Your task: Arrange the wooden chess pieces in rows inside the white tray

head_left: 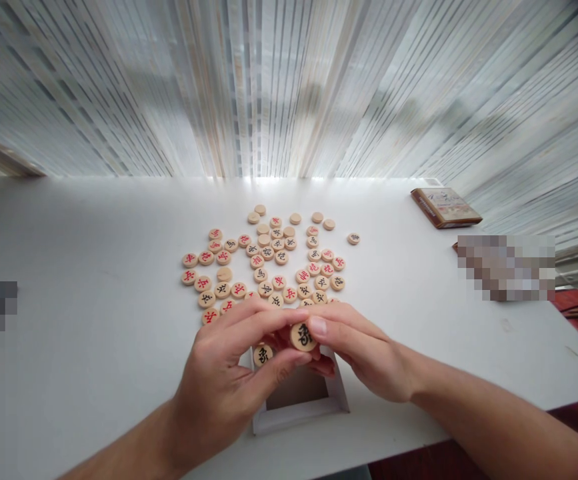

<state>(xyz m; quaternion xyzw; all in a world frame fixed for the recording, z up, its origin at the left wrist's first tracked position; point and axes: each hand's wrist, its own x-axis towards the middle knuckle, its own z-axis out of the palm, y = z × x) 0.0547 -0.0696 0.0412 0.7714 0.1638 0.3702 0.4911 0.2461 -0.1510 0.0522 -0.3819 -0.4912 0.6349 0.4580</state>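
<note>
My left hand (231, 357) and my right hand (366, 350) meet over the open box (301, 413), near the front of the table. Between their fingers is a round wooden Chinese chess piece (302, 337) with a black character facing me. My right thumb presses its right edge; whether more pieces sit behind it is hidden. A second black-marked piece (263, 355) shows at the box's left side, just beyond my left thumb. Past my fingers, many loose pieces (239, 289) with red or black characters lie spread on the table, several of them blank side up (224, 274).
The white table (93, 300) runs back to a striped sheer curtain (269, 87). A brown-edged flat box (446, 207) lies at the back right, with a blurred-out object (509, 267) nearer. One piece (353, 238) lies apart, right of the others.
</note>
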